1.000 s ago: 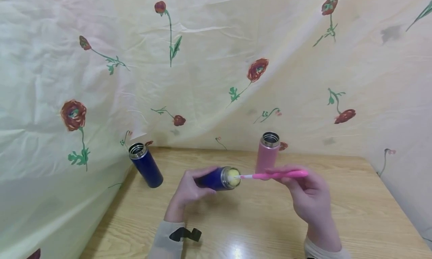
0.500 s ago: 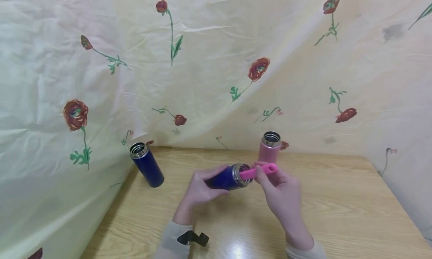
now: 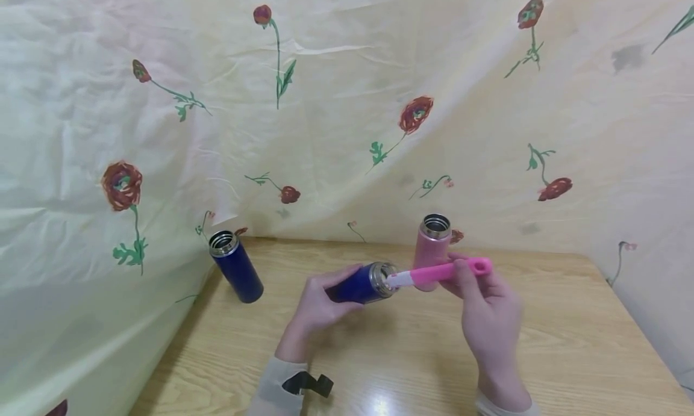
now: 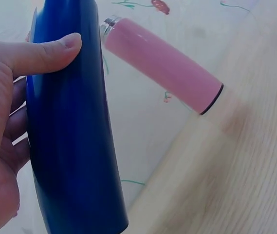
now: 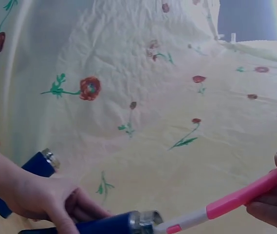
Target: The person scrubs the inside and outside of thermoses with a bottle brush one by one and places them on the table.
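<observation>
My left hand (image 3: 318,301) grips a dark blue metal flask (image 3: 355,286), fingers and thumb around its body. The flask leans over sideways, its open steel mouth facing right. In the left wrist view the thumb lies across the flask's blue side (image 4: 75,126). My right hand (image 3: 492,319) pinches the pink handle of a bottle brush (image 3: 434,274). The brush's white shaft enters the flask mouth, and its head is hidden inside. In the right wrist view the white shaft (image 5: 192,219) meets the steel rim.
A pink flask (image 3: 432,247) stands uncapped behind the brush, partly covered by it. Another dark blue flask (image 3: 238,273), also without a lid, stands at the left. The wood-grain table (image 3: 585,325) meets a flowered cloth (image 3: 336,103) hung behind and at the sides.
The brush, its yellow head at the flask mouth a second ago, went deep inside, then came partway back out to the right. The left hand with the flask shifted slightly right, then slightly back.
</observation>
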Available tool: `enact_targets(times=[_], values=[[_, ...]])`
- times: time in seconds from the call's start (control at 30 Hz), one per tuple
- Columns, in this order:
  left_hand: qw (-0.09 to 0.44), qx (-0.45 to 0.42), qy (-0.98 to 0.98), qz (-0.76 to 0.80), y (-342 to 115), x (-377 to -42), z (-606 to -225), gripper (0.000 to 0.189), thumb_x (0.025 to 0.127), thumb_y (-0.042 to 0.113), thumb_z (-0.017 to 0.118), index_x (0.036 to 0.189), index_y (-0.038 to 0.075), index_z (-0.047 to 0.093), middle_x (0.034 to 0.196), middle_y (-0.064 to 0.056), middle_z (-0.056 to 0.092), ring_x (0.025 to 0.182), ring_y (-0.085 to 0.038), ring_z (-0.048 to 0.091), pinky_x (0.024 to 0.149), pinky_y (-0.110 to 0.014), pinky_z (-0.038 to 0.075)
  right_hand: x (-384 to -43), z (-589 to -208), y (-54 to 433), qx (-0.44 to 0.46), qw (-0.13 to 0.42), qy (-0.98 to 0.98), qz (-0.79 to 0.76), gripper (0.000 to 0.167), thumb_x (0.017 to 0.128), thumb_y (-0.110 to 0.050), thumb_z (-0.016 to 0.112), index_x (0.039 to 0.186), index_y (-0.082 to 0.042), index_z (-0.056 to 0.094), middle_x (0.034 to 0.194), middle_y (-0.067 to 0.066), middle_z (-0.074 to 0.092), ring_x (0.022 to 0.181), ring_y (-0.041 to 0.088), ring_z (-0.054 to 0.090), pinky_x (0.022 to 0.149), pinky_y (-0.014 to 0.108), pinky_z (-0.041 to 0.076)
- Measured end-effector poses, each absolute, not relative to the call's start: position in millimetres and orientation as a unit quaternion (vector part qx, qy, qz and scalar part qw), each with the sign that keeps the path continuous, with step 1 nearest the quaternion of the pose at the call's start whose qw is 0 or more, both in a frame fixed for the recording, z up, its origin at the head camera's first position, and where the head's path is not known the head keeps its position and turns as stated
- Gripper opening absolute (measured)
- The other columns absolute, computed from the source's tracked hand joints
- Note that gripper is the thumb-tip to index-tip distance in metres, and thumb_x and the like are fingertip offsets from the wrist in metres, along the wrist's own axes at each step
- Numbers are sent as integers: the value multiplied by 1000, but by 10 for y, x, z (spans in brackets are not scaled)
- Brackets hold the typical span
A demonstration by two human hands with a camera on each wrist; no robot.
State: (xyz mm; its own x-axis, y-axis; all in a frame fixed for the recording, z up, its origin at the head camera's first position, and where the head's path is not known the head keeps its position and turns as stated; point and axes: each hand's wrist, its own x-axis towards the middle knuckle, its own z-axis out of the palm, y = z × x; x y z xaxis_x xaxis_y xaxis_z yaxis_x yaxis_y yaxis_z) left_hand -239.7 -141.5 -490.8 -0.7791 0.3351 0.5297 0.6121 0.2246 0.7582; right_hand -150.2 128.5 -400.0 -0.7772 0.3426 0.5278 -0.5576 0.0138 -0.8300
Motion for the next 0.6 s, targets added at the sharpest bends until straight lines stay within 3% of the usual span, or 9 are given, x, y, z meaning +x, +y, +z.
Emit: enact_targets(times=[0.1, 0.3, 0.47, 0.6], values=[[120, -311, -773, -539, -1449, -2389, -4891, 75, 70, -1, 97, 140, 14, 73, 137, 0, 72, 128, -28, 67, 112, -50, 50, -1482, -3970, 1384, 87, 340, -626, 696, 23, 107, -3, 62, 116, 15, 72, 102, 8, 81, 89, 15, 80, 79, 31, 63], [115, -336, -770, -531, -1515, -2419, -4875, 77, 71, 1, 98, 141, 15, 72, 139, 2, 70, 129, -27, 66, 114, -50, 49, -1467, -3922, 1512, 125, 340, -592, 720, 22, 107, 1, 59, 119, 18, 66, 105, 15, 80, 96, 19, 80, 83, 36, 62], [127, -361, -762, -522, -1573, -2460, -4926, 74, 72, 3, 98, 140, 8, 71, 138, -4, 71, 128, -29, 68, 113, -46, 50, -1439, -3923, 1541, 155, 361, -554, 734, 19, 107, 6, 55, 117, 22, 59, 104, 20, 79, 97, 23, 79, 87, 37, 63], [116, -366, -760, -525, -1604, -2469, -4931, 75, 70, 3, 99, 140, 9, 71, 139, -4, 70, 128, -29, 67, 114, -43, 49, -1450, -3950, 1588, 232, 380, -512, 735, 13, 104, 17, 49, 111, 27, 52, 102, 24, 78, 96, 26, 79, 87, 36, 63]])
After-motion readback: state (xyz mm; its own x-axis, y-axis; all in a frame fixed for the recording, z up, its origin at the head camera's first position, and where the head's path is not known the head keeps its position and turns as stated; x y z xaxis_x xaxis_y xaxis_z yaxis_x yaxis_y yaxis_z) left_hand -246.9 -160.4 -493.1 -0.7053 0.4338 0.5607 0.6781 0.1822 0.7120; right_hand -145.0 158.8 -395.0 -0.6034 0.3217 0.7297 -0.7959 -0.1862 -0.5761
